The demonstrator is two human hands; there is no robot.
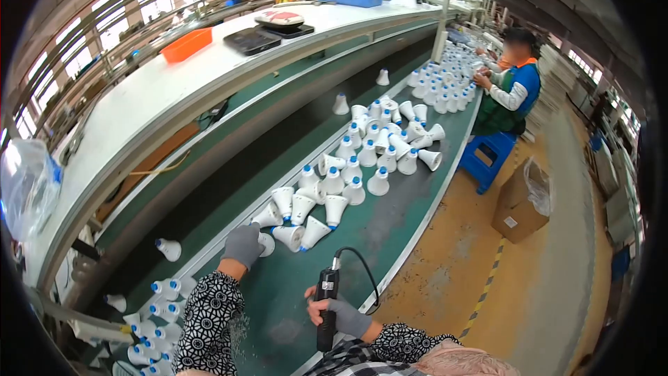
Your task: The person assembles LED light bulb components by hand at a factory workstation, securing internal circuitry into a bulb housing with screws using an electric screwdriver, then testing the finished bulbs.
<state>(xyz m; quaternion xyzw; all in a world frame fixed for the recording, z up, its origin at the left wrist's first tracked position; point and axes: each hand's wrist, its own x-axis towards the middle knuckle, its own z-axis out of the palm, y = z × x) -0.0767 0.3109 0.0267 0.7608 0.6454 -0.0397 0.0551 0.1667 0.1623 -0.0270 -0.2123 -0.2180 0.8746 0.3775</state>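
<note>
My left hand (243, 245), in a grey glove, has its fingers on a white cone-shaped part (266, 244) at the near end of a group on the green work surface (285, 292). In my right hand (342, 315), also gloved with bare fingertips, is a black electric screwdriver (326, 310), held upright with a cable curving from its top. Several white cones with blue tips (334, 181) stand or lie beyond my left hand. More of them (165, 310) are grouped at the lower left, beside my left sleeve.
A dark conveyor belt (209, 209) runs along the left of the work surface. Above it is a white shelf (139, 97) with an orange tray (186, 45). At the right are a seated co-worker (515, 90), a blue stool (486, 157) and a cardboard box (520, 202).
</note>
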